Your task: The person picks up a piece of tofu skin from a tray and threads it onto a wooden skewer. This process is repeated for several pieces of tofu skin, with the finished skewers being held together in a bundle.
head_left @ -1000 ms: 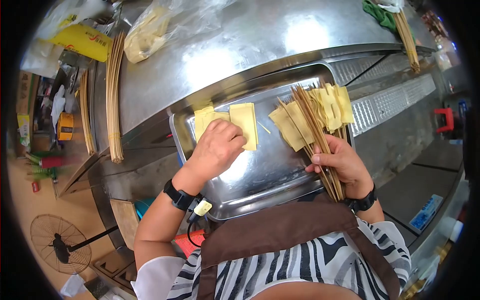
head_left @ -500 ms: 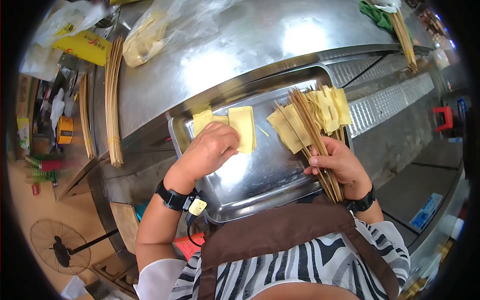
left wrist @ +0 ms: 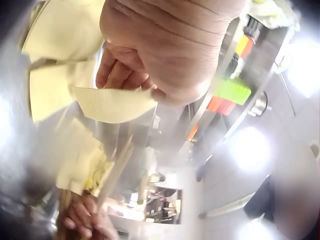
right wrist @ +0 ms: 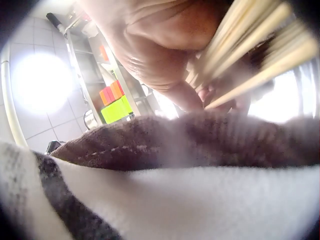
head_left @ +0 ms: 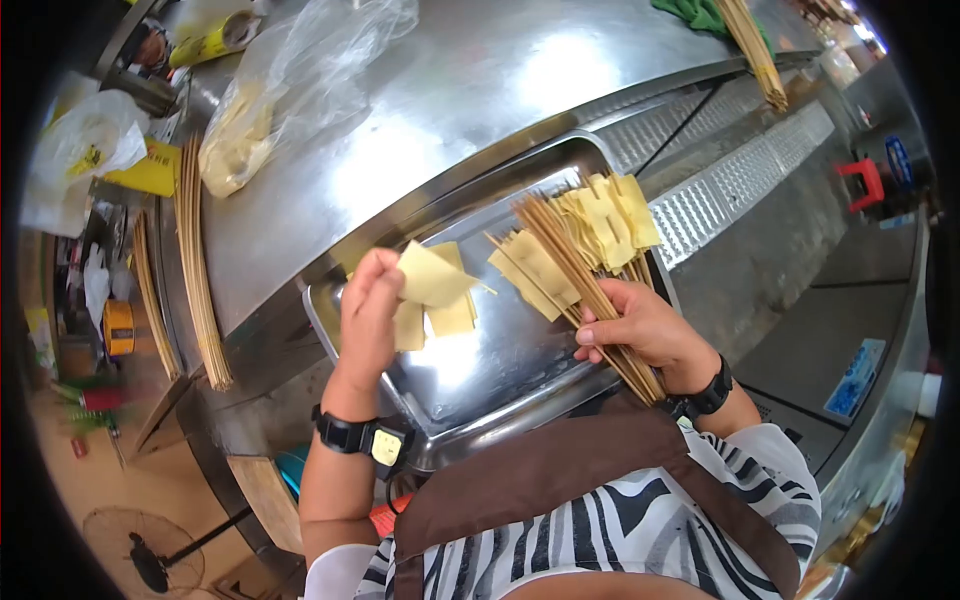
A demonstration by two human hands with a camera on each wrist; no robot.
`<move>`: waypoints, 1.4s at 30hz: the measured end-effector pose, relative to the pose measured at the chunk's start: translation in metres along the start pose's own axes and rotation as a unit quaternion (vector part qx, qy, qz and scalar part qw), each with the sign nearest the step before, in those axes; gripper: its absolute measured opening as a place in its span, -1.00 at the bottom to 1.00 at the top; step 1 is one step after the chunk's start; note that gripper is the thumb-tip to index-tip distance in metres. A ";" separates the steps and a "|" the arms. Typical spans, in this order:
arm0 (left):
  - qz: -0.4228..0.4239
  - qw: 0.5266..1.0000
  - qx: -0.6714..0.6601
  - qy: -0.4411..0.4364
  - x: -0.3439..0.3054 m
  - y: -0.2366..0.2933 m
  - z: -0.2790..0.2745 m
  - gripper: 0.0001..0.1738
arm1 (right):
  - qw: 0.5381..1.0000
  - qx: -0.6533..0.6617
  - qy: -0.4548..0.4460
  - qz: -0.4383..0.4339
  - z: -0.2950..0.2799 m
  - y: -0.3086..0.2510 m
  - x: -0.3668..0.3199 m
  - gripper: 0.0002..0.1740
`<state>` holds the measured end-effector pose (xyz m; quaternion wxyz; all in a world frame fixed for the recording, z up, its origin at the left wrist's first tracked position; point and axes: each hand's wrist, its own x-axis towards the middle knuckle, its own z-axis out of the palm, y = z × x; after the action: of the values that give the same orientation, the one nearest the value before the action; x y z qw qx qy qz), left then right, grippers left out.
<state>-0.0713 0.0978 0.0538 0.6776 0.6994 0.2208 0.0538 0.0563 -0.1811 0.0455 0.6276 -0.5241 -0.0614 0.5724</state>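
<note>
My left hand pinches a thin, square, pale yellow tofu sheet by one edge, raised over the left side of a steel tray. In the left wrist view the held tofu sheet curves below the fingers. More sheets lie in small piles in the tray, partly hidden. My right hand grips a bundle of bamboo skewers slanting over the tray's right side. Folded tofu sheets are threaded on several of them. Up close in the right wrist view, skewer ends stick out past the palm.
A steel counter runs behind the tray, bearing a clear plastic bag of yellow food. Bundles of skewers lie at its left, another at the far right by a green cloth. A fan stands lower left.
My left hand has lifted a tofu sheet from the piles and drawn it back to the left, turning upright. The right hand keeps its grip on the skewers. The head view has shifted.
</note>
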 end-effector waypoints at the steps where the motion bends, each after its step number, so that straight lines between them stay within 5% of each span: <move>1: 0.008 0.989 -0.143 0.023 0.004 0.003 0.011 -0.88 | 1.000 0.007 0.013 0.006 0.001 -0.001 -0.001 -0.80; 2: 0.021 0.958 -0.284 0.046 0.008 0.005 0.019 -0.85 | 1.000 0.013 0.026 0.012 0.001 -0.001 0.000 -0.80; 7: -0.068 0.920 -0.379 0.068 0.020 -0.011 0.041 -0.79 | 1.000 0.013 0.022 0.007 0.002 -0.001 0.000 -0.79; 12: -0.096 0.930 -0.355 0.027 0.017 -0.012 0.063 -0.89 | 1.000 0.016 0.022 0.005 0.002 -0.001 -0.001 -0.78; 20: -0.082 0.959 -0.254 0.097 0.026 -0.007 0.065 -0.82 | 1.000 0.009 0.022 0.016 0.003 -0.001 0.000 -0.78; 28: 0.050 0.973 -0.195 0.112 0.030 0.008 0.067 -0.76 | 1.000 0.010 0.016 0.010 0.003 0.000 0.000 -0.77; 42: 0.075 0.984 -0.131 0.090 0.018 0.009 0.071 -0.76 | 1.000 0.011 0.020 0.017 0.003 -0.001 -0.001 -0.78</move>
<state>-0.0263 0.0389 0.0535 0.7346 0.6119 0.2183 0.1956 0.0542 -0.1796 0.0481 0.6246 -0.5295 -0.0345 0.5730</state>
